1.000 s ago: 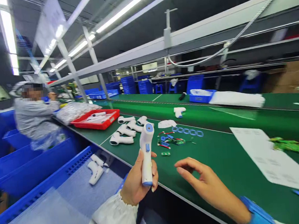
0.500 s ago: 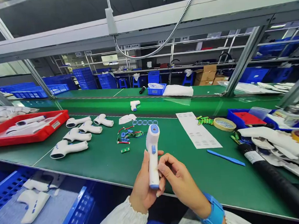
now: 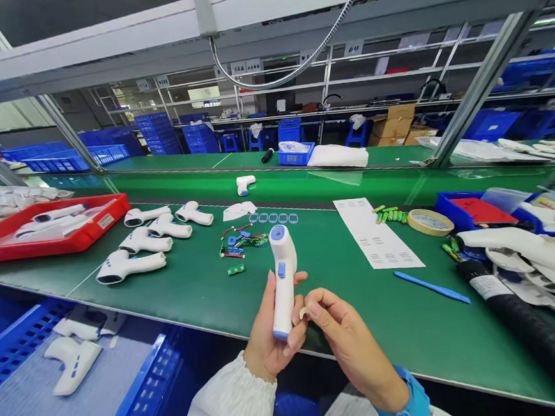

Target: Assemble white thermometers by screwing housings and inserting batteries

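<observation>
Green tabletop point(image 3: 198, 299) runs across the scene; the white gun-shaped device point(image 3: 288, 289) is held above its near edge, at centre, handle down and blue-ringed nose up. Left hand point(image 3: 264, 345) wraps the handle, thumb on the left side, fingers around the back and right. Right hand point(image 3: 345, 332) is just right of it, thumb and index fingers pinching a pale scrap point(image 3: 303, 312). Handling, my read: device is light, stiff hollow plastic, smooth enough to slip, shell OK under a normal grip but a drop could crack it. Hold it mid-handle; keep off the blue trigger point(image 3: 281, 270) and nose opening. Scrap looks thin and bendy, maybe sticky; pinch by one end only. Visibility: blue crate point(image 3: 147, 382) is cut off at left and bottom, black wrapped tool point(image 3: 517, 317) is cut off at lower right. Device's back and part of its right side sit behind the left fingers, so no idea about seam or markings there. Wire-and-board cluster point(image 3: 244, 241) left of the device is too tangled to count parts. Scrap is mostly covered by fingertips; can't tell if it touches the device.
</observation>
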### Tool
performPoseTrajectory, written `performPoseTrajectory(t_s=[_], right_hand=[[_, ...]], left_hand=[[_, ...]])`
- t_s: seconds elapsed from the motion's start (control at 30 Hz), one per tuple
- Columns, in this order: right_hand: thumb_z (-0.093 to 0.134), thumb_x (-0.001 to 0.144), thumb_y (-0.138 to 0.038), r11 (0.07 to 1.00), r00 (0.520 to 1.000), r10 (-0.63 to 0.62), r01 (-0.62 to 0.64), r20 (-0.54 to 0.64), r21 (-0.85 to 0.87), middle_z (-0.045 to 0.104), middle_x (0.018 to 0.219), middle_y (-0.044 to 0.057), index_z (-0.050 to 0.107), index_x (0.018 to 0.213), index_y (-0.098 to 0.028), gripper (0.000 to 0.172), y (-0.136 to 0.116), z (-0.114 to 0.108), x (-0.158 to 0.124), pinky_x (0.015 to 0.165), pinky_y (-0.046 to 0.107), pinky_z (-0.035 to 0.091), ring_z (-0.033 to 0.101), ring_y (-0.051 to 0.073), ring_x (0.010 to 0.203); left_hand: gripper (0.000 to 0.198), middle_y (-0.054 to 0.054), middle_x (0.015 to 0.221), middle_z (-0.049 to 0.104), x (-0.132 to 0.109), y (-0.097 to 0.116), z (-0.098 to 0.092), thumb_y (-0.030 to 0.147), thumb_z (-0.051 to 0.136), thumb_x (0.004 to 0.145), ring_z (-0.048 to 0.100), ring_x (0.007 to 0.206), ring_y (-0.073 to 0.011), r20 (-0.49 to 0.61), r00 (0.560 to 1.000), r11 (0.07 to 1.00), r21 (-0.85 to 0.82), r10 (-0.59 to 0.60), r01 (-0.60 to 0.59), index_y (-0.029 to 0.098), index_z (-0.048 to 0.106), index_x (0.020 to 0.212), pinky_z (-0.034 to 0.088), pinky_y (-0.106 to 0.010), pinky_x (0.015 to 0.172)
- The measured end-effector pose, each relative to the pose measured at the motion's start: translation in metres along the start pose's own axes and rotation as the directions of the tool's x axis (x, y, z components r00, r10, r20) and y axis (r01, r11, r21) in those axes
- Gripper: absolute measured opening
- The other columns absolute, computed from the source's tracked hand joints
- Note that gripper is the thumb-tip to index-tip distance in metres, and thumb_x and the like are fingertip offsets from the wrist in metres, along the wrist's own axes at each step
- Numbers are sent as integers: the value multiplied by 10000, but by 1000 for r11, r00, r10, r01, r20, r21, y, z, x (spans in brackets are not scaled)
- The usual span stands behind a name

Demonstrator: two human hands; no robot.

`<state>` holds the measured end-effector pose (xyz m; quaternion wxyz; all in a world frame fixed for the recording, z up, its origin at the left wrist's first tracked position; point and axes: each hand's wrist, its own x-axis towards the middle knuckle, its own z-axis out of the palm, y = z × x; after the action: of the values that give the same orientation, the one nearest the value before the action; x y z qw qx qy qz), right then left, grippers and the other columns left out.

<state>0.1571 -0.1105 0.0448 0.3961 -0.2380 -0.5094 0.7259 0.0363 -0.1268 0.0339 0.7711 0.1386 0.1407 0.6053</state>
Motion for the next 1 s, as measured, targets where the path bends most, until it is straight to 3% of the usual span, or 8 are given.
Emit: performPoseTrajectory(t_s=[0.17,0.33,0.63,0.87,0.93,1.0], right_hand=[[557,870,-332,999,1000,14,-14,27,31,592,731,-19,512,740,-190,198,-4,3,-2,735,212,391,500,105,705],[577,855,-347,1000,1000,11,-11,10,17,614,712,-13,516,743,-187,205,-4,4,-1,734,222,409,536,112,710],[531,867,-385,948,998,-53,42,-28,-315,615,682,8,510,732,-183,244,-12,2,3,713,289,430,564,151,683],[501,875,-373,911,996,-84,64,-31,-407,595,636,-5,510,725,-192,235,-16,4,5,687,294,429,558,155,635],[503,871,-364,869,990,-130,91,-48,-486,593,681,4,522,725,-195,224,-13,4,7,693,300,426,560,161,660],[532,855,-349,780,969,-232,134,-84,-612,585,755,16,540,770,-201,170,-7,4,10,710,305,418,554,172,718]], left_hand=[[608,9,475,510,-2,2,-5,509,163,945,458,257,-72,51,998,999,-30,-36,38,143,624,1095,312,-126,228],[560,4,480,532,-3,3,-9,520,250,933,469,260,-79,95,992,996,-33,-77,80,142,615,1125,303,-130,225],[597,-7,478,548,0,-1,-13,555,210,925,506,281,-97,73,992,994,-27,-99,102,154,609,1118,312,-124,228],[593,13,454,521,1,-4,-13,561,199,922,475,249,-90,19,994,994,14,-109,109,162,588,1124,283,-120,215],[608,12,438,511,1,-5,-14,581,213,910,471,244,-90,-12,993,993,33,-113,114,152,630,1018,273,-120,211],[658,4,404,480,1,-5,-15,616,236,889,456,232,-89,-48,992,991,58,-114,117,116,648,776,261,-124,205]])
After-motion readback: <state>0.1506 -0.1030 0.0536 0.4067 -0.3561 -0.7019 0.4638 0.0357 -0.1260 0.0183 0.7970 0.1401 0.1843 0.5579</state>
